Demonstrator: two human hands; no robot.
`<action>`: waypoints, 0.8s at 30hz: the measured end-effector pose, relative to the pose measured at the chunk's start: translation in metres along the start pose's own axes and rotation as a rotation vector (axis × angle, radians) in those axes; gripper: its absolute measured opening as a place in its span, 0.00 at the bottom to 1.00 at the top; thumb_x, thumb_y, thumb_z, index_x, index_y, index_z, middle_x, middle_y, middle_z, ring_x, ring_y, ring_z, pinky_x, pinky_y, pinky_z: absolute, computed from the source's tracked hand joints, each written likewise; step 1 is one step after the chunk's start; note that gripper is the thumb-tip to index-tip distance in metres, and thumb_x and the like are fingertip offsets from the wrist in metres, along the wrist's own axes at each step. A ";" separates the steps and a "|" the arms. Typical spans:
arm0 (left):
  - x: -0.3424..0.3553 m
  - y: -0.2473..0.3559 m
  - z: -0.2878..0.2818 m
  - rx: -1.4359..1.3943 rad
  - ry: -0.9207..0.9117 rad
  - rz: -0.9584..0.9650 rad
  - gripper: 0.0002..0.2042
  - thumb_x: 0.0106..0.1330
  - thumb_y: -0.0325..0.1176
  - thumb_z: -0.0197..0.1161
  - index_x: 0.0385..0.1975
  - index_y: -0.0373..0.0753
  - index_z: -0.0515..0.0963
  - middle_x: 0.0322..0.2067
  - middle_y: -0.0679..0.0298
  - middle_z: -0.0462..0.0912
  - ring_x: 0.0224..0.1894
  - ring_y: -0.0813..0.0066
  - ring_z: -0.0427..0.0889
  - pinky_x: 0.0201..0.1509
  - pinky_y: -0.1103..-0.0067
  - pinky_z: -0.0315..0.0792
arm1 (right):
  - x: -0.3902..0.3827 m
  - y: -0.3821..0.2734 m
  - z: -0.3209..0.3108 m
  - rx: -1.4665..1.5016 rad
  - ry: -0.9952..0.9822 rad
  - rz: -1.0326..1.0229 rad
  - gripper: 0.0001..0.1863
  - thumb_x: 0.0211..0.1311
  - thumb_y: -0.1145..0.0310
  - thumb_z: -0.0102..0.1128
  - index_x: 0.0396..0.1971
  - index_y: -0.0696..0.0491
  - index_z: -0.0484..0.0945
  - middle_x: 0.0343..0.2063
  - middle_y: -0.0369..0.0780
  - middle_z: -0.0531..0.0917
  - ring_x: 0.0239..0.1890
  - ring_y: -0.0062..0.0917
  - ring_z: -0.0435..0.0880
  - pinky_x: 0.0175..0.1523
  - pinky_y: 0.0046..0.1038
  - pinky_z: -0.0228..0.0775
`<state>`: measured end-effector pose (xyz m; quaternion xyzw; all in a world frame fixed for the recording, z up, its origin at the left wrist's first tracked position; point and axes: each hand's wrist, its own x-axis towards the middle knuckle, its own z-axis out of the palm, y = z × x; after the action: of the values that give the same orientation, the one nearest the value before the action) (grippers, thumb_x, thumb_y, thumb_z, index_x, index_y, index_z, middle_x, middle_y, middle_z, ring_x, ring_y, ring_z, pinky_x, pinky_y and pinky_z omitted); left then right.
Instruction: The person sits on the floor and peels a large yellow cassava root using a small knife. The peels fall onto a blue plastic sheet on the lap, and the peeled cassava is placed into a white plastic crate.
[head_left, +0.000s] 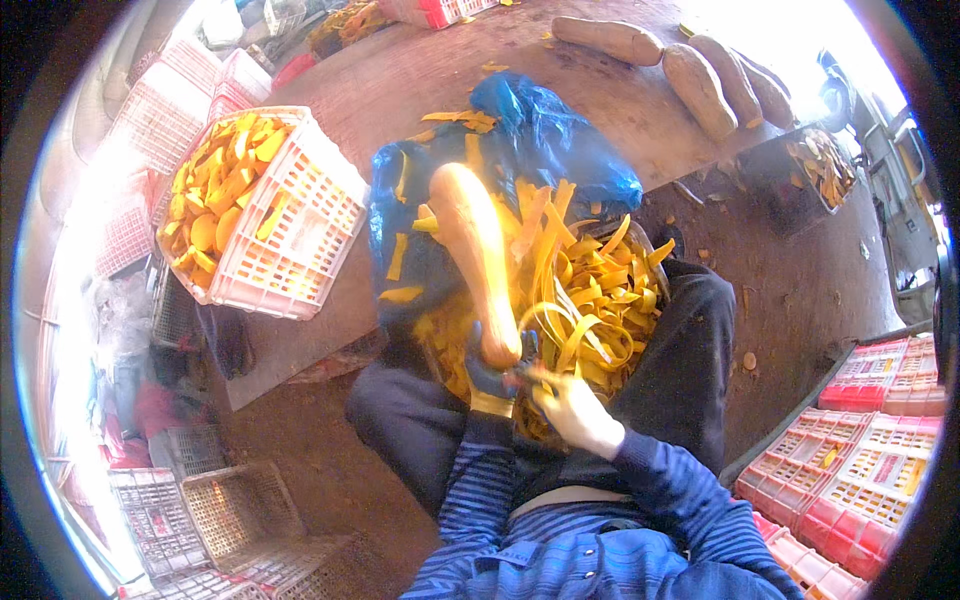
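Observation:
A long, pale orange butternut squash [472, 245] stands tilted away from me, its near end in my left hand [490, 380]. That hand wears a blue-coated glove and grips the squash from below. Close beside the same end is my right hand [578, 412], gloved and curled closed. Its fingers surround something small and dark, too blurred to make out. Beyond and between my knees, long yellow-orange peel strips [600, 285] heap up in a container whose rim is mostly hidden. More strips lie on a blue plastic sheet [550, 130].
A pinkish crate [315, 240] of orange pieces stands at the left on the table [400, 60]. Several whole squashes [700, 90] lie at the far right. Stacked red and white crates [830, 450] line the right; an empty-looking crate [240, 510] sits at lower left.

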<state>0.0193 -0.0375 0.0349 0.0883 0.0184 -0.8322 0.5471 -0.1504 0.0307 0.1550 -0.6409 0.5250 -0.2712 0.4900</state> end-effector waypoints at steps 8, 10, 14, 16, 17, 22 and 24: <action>-0.005 -0.009 0.045 0.102 0.494 0.232 0.23 0.66 0.49 0.70 0.52 0.39 0.78 0.41 0.59 0.84 0.45 0.59 0.85 0.47 0.63 0.84 | 0.015 0.014 -0.035 0.593 0.243 0.188 0.22 0.75 0.71 0.52 0.67 0.55 0.76 0.51 0.33 0.88 0.27 0.10 0.70 0.34 0.15 0.61; -0.011 -0.002 0.048 -0.003 0.471 0.198 0.25 0.65 0.49 0.71 0.53 0.38 0.77 0.43 0.57 0.84 0.45 0.58 0.85 0.48 0.64 0.84 | 0.035 0.013 -0.036 0.601 0.305 0.130 0.23 0.77 0.70 0.52 0.68 0.55 0.75 0.52 0.31 0.87 0.20 0.07 0.66 0.26 0.12 0.59; -0.015 0.006 0.045 -0.268 0.310 0.054 0.28 0.65 0.52 0.70 0.57 0.37 0.77 0.47 0.54 0.85 0.47 0.55 0.85 0.49 0.62 0.84 | 0.069 0.003 -0.032 0.553 0.298 0.172 0.23 0.77 0.69 0.52 0.69 0.56 0.74 0.55 0.31 0.87 0.21 0.07 0.68 0.26 0.13 0.60; -0.016 0.002 0.042 -0.225 0.368 0.091 0.27 0.65 0.53 0.70 0.55 0.38 0.78 0.45 0.53 0.85 0.46 0.55 0.85 0.48 0.63 0.85 | 0.091 -0.005 -0.031 0.545 0.285 0.152 0.22 0.77 0.69 0.52 0.67 0.56 0.75 0.53 0.32 0.87 0.22 0.06 0.68 0.27 0.12 0.61; -0.015 0.000 0.041 -0.204 0.384 0.114 0.26 0.65 0.53 0.70 0.54 0.39 0.78 0.45 0.52 0.85 0.45 0.55 0.86 0.47 0.63 0.86 | 0.111 -0.010 -0.032 0.564 0.285 0.125 0.22 0.77 0.70 0.52 0.67 0.57 0.76 0.52 0.32 0.88 0.23 0.06 0.68 0.27 0.13 0.61; -0.015 -0.005 0.036 -0.042 0.378 0.114 0.29 0.63 0.56 0.72 0.53 0.39 0.78 0.42 0.55 0.85 0.42 0.58 0.86 0.42 0.65 0.86 | 0.225 -0.044 -0.050 0.425 0.354 -0.032 0.20 0.75 0.68 0.52 0.60 0.58 0.81 0.42 0.36 0.88 0.34 0.16 0.80 0.40 0.18 0.72; -0.015 -0.005 0.035 -0.052 0.398 0.108 0.29 0.62 0.56 0.72 0.52 0.39 0.78 0.41 0.55 0.85 0.40 0.59 0.86 0.41 0.66 0.86 | 0.263 -0.058 -0.057 0.574 0.302 -0.086 0.19 0.75 0.66 0.50 0.57 0.56 0.83 0.35 0.37 0.87 0.28 0.19 0.80 0.33 0.22 0.73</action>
<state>0.0160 -0.0258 0.0717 0.2376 0.1431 -0.7670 0.5786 -0.0965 -0.2375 0.1850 -0.4507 0.4661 -0.5205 0.5556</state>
